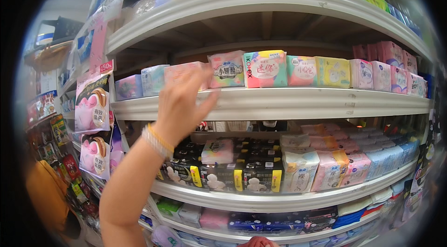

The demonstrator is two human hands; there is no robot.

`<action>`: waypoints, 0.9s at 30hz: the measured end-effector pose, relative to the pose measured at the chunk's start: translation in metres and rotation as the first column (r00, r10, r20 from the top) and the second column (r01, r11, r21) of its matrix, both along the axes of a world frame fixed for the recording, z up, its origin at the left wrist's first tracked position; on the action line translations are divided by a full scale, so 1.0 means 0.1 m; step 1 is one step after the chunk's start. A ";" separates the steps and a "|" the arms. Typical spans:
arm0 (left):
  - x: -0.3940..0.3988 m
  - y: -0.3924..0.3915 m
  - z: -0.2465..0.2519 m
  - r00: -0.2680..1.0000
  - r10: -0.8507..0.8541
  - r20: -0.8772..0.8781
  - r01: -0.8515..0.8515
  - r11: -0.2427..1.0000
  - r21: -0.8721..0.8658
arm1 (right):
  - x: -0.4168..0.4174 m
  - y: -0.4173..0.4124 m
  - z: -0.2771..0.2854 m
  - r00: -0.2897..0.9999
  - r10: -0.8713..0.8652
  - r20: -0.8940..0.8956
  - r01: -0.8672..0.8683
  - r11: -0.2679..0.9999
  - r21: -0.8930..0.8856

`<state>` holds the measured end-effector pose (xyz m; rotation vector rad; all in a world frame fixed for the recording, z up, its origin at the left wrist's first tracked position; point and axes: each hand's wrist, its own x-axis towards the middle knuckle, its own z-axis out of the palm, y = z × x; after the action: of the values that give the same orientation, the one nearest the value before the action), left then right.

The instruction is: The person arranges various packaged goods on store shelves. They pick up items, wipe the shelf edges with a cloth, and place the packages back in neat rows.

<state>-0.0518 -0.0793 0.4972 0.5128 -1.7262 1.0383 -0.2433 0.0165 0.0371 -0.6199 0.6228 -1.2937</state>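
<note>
My left hand [187, 102], blurred, is raised before the middle shelf, fingers apart, with nothing seen in it. Beaded bracelets [157, 140] circle its wrist. Behind its fingers stands a pink soft pack [178, 72], partly covered. Just right of the fingertips is a pastel sanitary pad pack [227, 69], then a Kotex pack [266, 69] in green, pink and yellow. A pink and green pack [302, 71] and a yellow pack [331, 72] follow along the row. My right hand is out of view. A reddish cloth-like thing [258, 241] shows at the bottom edge.
The white shelf edge [279, 102] runs beneath the row. On the shelf below, black packs [223, 177] stand beside pink and blue ones, with a pastel pack [217, 151] lying on top. Pink pouches [92, 107] hang at the left. A person in orange [49, 191] is at lower left.
</note>
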 end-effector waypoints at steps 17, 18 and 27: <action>-0.09 -0.66 0.97 0.902 0.355 0.246 -0.432 0.761 0.485 | -0.26 -0.16 -0.15 0.993 0.115 -0.007 -0.115 0.993 -0.018; -0.08 -0.65 0.98 0.927 0.333 0.171 -0.373 0.790 0.486 | -0.27 -0.16 -0.16 0.993 0.119 -0.007 -0.119 0.993 -0.021; -0.03 -0.48 0.88 0.979 0.059 -0.196 -0.021 0.981 0.191 | -0.39 -0.23 -0.32 0.987 0.159 0.020 -0.156 0.982 -0.106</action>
<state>-0.0544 -0.1273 0.5849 0.7502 -1.6461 0.8245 -0.2821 -0.0066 0.0052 -0.7209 0.4747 -1.1894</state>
